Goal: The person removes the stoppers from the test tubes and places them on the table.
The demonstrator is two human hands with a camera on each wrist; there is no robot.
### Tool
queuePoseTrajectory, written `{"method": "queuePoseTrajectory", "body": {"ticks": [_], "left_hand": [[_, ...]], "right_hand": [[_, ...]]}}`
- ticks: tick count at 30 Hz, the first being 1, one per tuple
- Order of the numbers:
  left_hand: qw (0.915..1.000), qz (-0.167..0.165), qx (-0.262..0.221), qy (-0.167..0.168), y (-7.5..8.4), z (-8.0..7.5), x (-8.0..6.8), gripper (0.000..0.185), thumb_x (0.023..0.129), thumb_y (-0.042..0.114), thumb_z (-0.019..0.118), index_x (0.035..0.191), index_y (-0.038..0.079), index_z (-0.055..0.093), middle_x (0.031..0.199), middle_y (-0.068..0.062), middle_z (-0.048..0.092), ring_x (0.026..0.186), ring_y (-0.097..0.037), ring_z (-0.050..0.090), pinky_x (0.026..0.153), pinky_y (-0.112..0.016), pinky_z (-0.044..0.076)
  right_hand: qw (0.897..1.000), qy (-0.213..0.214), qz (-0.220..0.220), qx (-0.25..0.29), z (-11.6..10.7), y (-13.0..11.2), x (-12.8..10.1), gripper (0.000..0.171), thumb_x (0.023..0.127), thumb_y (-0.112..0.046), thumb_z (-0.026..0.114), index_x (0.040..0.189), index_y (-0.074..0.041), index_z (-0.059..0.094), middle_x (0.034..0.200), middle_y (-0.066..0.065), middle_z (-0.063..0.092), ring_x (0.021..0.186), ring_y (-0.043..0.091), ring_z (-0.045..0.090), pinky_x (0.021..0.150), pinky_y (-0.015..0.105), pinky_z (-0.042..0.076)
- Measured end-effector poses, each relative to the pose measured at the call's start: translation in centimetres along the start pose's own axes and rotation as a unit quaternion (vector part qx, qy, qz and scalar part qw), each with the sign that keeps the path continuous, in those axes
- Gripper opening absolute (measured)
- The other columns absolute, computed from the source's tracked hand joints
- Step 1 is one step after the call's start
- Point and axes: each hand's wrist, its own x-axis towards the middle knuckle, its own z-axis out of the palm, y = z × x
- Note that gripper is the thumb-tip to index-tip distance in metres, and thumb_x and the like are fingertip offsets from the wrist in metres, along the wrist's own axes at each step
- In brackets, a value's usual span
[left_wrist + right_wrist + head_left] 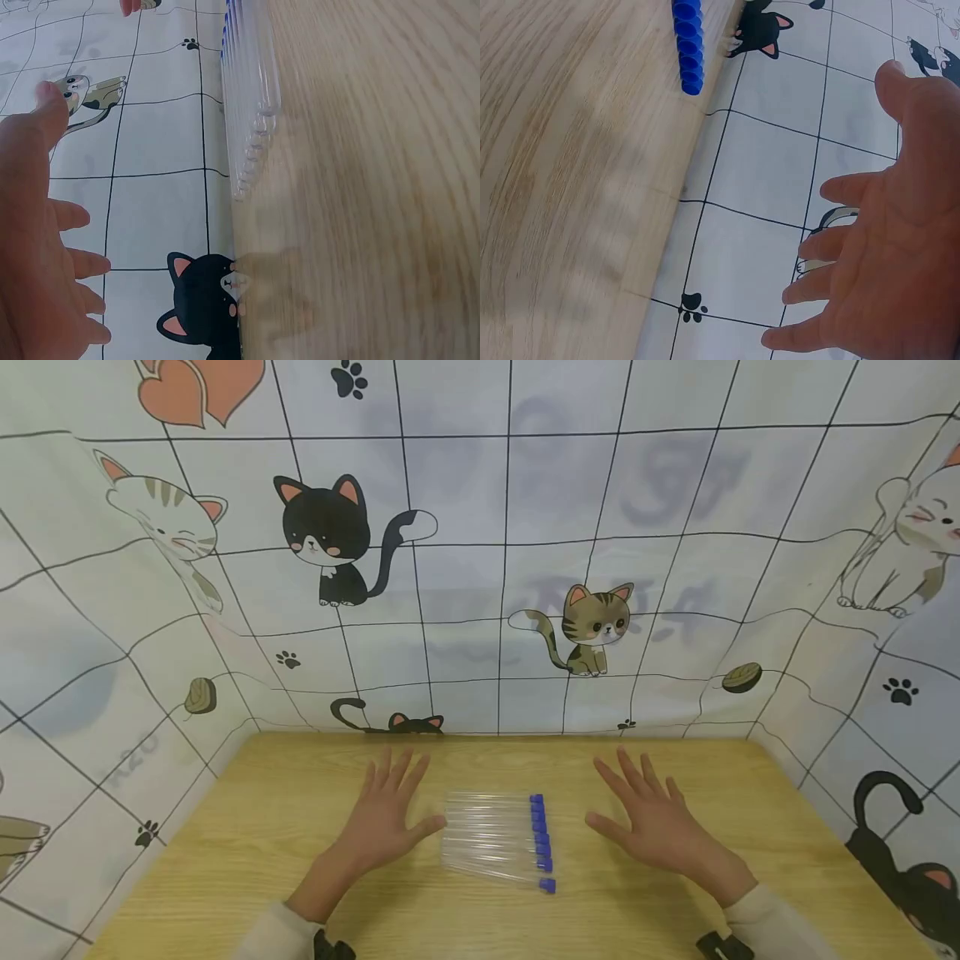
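Several clear test tubes (487, 837) with blue caps (541, 839) lie side by side in a row on the wooden table (225, 860). My left hand (386, 814) hovers flat just left of their rounded ends, fingers spread, holding nothing. My right hand (648, 818) is spread the same way a little right of the caps, also empty. The left wrist view shows the tubes' round ends (251, 142) and my left hand (37, 247) apart from them. The blue caps (688, 41) appear in the right wrist view, with my right hand (877, 247) away from them.
A cloth backdrop (480, 543) printed with cartoon cats and a black grid surrounds the table at the back and on both sides. The table's far edge (495, 735) meets the cloth just beyond my fingertips.
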Motion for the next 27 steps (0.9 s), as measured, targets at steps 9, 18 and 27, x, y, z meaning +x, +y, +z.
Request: {"method": "queuePoseTrajectory", "body": {"ticks": [9,18,27], "left_hand": [[0.9953,-0.054,-0.079,0.017,0.9,1.0,0.4,0.079,0.091,0.049,0.059,0.148,0.004,0.030,0.153,-0.021,0.024,0.141,-0.042,0.009,0.107,-0.062,0.016],[0.9526,-0.173,-0.237,0.080,0.4,3.1,1.8,0.063,0.096,0.038,0.057,0.140,-0.003,0.040,0.134,-0.025,0.049,0.124,-0.045,0.042,0.098,-0.058,0.036],[0.9178,-0.227,-0.302,0.121,0.7,4.3,2.6,0.049,0.095,0.028,0.061,0.130,-0.004,0.050,0.117,-0.025,0.060,0.104,-0.044,0.055,0.085,-0.053,0.046]], "right_hand": [[0.999,0.015,0.000,0.028,0.9,-0.4,0.5,0.070,0.096,-0.050,0.049,0.150,-0.009,0.029,0.153,0.025,0.018,0.136,0.053,0.010,0.096,0.075,0.014],[0.984,0.070,0.033,0.162,3.0,-0.8,2.2,0.058,0.101,-0.040,0.046,0.142,0.000,0.040,0.133,0.023,0.051,0.119,0.043,0.048,0.094,0.058,0.039],[0.963,0.068,0.108,0.238,4.9,-0.7,3.6,0.056,0.100,-0.047,0.042,0.136,-0.004,0.049,0.120,0.016,0.061,0.105,0.032,0.060,0.082,0.047,0.049]]}}
